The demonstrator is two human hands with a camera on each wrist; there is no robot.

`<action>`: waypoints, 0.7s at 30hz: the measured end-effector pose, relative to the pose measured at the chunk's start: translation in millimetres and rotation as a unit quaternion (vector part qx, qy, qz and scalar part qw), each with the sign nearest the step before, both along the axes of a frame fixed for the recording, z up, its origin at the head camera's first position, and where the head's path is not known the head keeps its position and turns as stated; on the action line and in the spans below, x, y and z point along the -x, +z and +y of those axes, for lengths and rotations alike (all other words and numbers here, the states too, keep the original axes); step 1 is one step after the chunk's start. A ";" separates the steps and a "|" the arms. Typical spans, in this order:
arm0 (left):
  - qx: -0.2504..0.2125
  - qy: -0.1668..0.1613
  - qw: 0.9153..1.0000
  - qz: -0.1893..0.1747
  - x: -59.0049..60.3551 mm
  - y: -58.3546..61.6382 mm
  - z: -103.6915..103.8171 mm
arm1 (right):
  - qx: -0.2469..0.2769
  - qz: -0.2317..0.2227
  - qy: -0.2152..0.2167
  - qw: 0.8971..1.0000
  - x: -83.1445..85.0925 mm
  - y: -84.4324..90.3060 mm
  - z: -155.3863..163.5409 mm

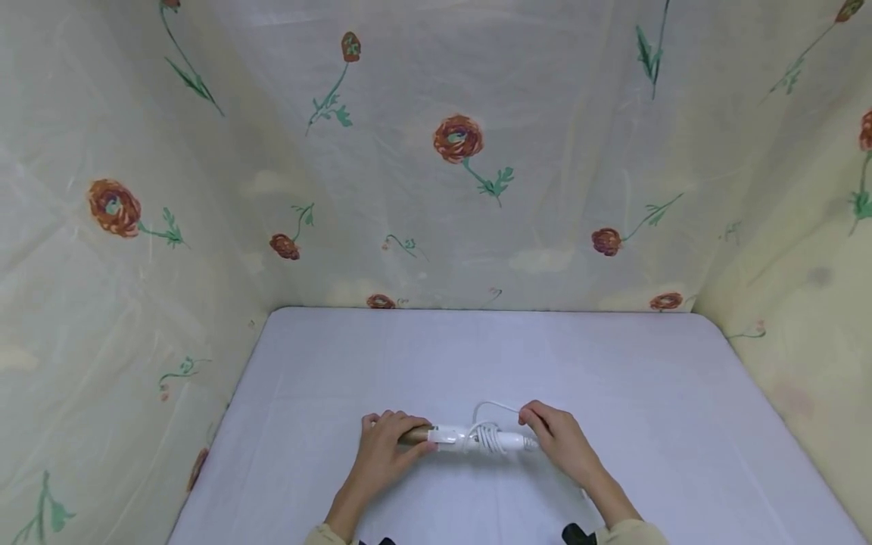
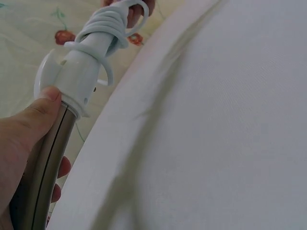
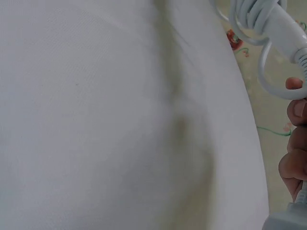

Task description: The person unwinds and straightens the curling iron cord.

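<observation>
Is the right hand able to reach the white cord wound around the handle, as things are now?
Probably yes. The right hand is already at the cord end of the curling iron, its fingers touching a loop of the white cord. Nothing lies between; the left hand grips the metal barrel.

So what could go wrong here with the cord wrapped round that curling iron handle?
The white cord is coiled round the curling iron near its handle end, with one loop standing loose above it; that loop may slip and let the coils slacken. The right hand pinches only the cord end, so a tug could bend the cord sharply where it joins the handle. The left hand grips the metal barrel, which may turn in the palm.
</observation>
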State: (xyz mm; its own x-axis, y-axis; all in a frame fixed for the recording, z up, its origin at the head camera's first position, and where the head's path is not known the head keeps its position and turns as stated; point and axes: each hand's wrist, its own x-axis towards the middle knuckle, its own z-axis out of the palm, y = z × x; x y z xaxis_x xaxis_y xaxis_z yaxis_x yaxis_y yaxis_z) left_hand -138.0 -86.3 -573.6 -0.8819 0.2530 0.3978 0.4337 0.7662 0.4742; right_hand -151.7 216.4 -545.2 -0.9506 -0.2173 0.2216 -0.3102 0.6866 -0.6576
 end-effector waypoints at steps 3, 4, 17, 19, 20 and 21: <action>-0.001 -0.003 1.000 -0.010 0.1 -0.3 1.3 | 0.001 -0.016 0.000 1.000 0.3 -5.7 2.4; -0.002 -0.002 1.000 -0.014 -0.3 -0.1 1.4 | 0.000 -0.020 0.001 1.000 0.3 -7.6 3.1; -0.027 0.012 0.999 -0.037 2.5 8.5 -0.3 | -0.049 -0.047 -0.007 0.998 3.0 -22.7 1.9; -0.028 0.020 0.999 -0.031 3.8 9.3 -0.6 | -0.060 -0.065 -0.012 0.996 1.7 -24.8 0.3; -0.028 0.024 0.999 -0.027 4.4 9.4 -0.7 | -0.065 -0.068 -0.013 0.995 0.8 -26.0 -0.6; -0.027 0.029 0.999 -0.024 5.0 9.5 -0.8 | -0.068 -0.070 -0.015 0.995 -0.5 -27.4 -1.6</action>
State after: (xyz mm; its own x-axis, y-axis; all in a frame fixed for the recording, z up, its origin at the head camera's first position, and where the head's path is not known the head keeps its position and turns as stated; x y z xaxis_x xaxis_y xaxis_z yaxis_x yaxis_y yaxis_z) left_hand -143.0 -87.1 -564.1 -0.9128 0.1805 0.3663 0.3654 0.7617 0.5351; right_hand -151.2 214.9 -572.6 -0.9767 -0.2068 0.0569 -0.1997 0.7801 -0.5930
